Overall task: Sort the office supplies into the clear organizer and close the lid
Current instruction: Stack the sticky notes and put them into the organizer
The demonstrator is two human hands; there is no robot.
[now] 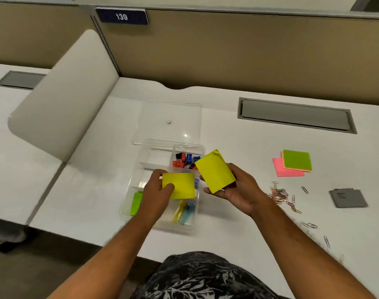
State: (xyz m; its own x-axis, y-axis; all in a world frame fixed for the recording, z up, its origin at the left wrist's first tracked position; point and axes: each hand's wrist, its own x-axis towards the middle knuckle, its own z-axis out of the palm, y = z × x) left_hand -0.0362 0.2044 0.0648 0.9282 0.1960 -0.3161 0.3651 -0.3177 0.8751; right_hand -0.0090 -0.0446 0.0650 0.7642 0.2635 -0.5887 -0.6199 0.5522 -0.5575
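White desk (227,130): clear organizer (128,203) at centre, lid (169,113) laid off at 12 o'clock. Yellow note pad (183,186) is pinched by left hand (156,193); another yellow pad (214,171) is gripped by right hand (240,188), above it.

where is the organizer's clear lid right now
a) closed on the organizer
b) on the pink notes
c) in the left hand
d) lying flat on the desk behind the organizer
d: the clear lid lies flat on the desk, just behind the open organizer.
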